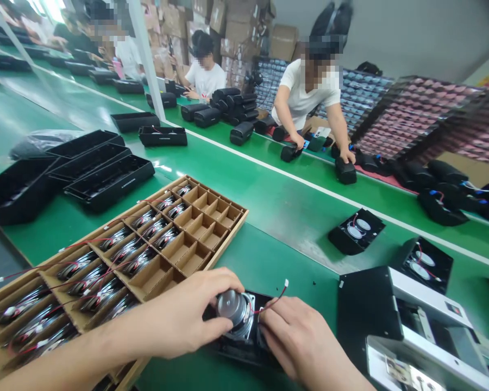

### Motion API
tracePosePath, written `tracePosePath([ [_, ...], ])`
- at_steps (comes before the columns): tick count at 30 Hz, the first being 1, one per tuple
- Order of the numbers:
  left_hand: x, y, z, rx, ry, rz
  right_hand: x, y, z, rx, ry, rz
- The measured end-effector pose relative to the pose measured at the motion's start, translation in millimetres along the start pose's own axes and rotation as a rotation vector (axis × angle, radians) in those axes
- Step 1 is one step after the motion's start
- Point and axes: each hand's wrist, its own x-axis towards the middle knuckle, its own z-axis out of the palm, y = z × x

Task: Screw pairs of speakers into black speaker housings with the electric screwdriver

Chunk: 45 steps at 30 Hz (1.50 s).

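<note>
Two bare hands met at the near edge over a round silver speaker driver sitting in a black plastic housing on the green conveyor belt; the left hand curled closed around the driver's magnet; the right hand, fingers bent, pressed at its right rim beside a thin red wire, though whether it pinched that wire could not be told; seating the driver looked the step in hand, and further handling would call for keeping the wire free; just left, a brown cardboard divided tray held more drivers in its near and left cells.
</note>
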Motion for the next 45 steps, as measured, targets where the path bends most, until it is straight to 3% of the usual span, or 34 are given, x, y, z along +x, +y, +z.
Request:
tracePosePath([
  [3, 0, -2, 23, 0.163, -0.029, 0.082, -25, 0, 1, -0.024, 0.155, 0.12],
  [7, 6, -11, 46, 0.452, -0.022, 0.16, -46, -5, 9, -0.057, 0.249, 0.224],
  [14, 15, -24, 56, 0.658, -0.008, 0.206, -50, -13, 19, 0.005, 0.331, 0.284],
  [24, 17, -26, 46, 0.598, 0.013, 0.339, -57, -15, 36, 0.118, 0.397, 0.398],
  [45, 19, -26, 47, 0.553, 0.012, 0.333, -53, -16, 32, 0.116, 0.389, 0.398],
])
